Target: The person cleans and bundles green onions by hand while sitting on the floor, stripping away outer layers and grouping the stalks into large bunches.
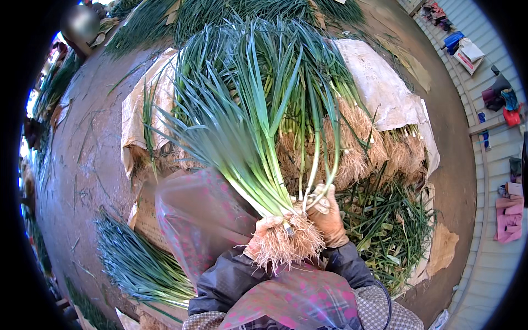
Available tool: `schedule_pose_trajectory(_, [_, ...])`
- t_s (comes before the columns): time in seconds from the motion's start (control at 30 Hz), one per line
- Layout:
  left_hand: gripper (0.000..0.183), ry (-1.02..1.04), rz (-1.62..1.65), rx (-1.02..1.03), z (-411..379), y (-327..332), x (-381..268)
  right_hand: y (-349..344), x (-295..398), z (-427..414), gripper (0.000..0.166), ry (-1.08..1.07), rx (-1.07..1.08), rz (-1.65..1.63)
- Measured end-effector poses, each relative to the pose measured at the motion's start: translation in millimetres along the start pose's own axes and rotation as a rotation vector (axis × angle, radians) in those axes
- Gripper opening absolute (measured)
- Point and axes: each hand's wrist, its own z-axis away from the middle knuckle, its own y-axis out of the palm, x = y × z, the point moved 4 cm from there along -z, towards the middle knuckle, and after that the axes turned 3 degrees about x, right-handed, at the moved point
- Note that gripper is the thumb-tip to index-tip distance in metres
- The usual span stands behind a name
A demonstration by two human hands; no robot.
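Note:
In the head view my left hand (262,234) is closed round the base of a bunch of green onions (260,181), just above their roots. Pale, stringy roots (291,241) hang down in front of my lap and hide some of the fingers. My right hand (328,218), in a soiled glove, grips a few stalks (314,173) at the bunch's right side, near the root end. Beyond both hands lies a large heap of green onions (231,53), leaves pointing away and roots towards me.
Pale sacking (375,82) covers the heap's right side. Trimmed leaves (387,235) lie piled at my right. Another onion bundle (140,264) rests at lower left by cardboard (152,227). A spotted plastic apron (198,206) covers my legs. Clothes and bags hang along the corrugated wall (491,165).

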Motion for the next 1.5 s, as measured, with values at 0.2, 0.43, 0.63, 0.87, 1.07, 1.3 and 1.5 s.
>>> schedule_pose_trajectory(0.2, [0.059,0.140,-0.026,0.142,0.5,-9.1,-6.3,-3.9,7.4,17.8,0.033,0.227,0.146,1.122])
schedule_pose_trajectory(0.43, [0.058,0.037,0.139,0.137,-0.5,-10.9,2.4,-53.3,58.5,60.0,0.055,0.452,-0.043,1.638])
schedule_pose_trajectory(0.63, [0.044,-0.117,-0.011,-0.074,12.7,8.6,-0.1,35.4,0.2,-32.5,0.045,0.308,-0.037,1.505])
schedule_pose_trajectory(0.87, [0.041,-0.181,0.009,-0.062,23.1,-30.7,1.0,29.1,-25.1,-30.5,0.057,-0.172,0.388,2.159])
schedule_pose_trajectory(1.07, [0.079,-0.292,0.110,0.232,24.5,17.9,2.0,90.0,27.0,-152.2,0.060,0.044,0.215,1.167])
schedule_pose_trajectory(1.3, [0.080,0.110,-0.013,0.270,47.5,21.1,-8.2,341.8,65.2,-218.3,0.071,-0.464,0.601,1.511])
schedule_pose_trajectory(1.5, [0.080,0.410,0.103,0.334,31.5,15.3,-7.9,220.1,107.0,-218.9,0.066,-0.210,-0.007,2.369])
